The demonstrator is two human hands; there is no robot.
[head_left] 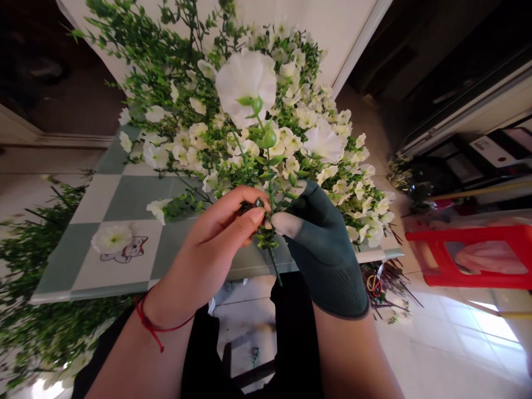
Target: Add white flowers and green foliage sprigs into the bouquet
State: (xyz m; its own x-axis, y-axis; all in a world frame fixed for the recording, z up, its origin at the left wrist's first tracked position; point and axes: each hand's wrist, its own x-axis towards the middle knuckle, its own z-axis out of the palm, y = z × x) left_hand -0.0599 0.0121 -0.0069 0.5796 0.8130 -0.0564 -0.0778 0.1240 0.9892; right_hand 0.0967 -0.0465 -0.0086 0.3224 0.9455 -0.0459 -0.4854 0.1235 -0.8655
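Note:
My bare left hand (220, 238), with a red cord at its wrist, pinches a small dark green piece beside an artificial flower stem (271, 183). On my right hand (320, 233) is a dark green glove with exposed or pale fingertips; its thumb and fingers are closed round the same stem. The stem stands nearly upright, with green buds and large white flowers (246, 83) at its upper part, and its lower end points down toward my lap. Behind both hands lies a big pile of white artificial flowers (193, 147) with green leaves.
A checkered table (133, 197) carries the pile and a loose white flower (112, 238). Greenery hangs at the left (25, 249). At the right are a red stool (428, 260) and scissors (375, 282) over a bundle of stems. My legs are below the table edge.

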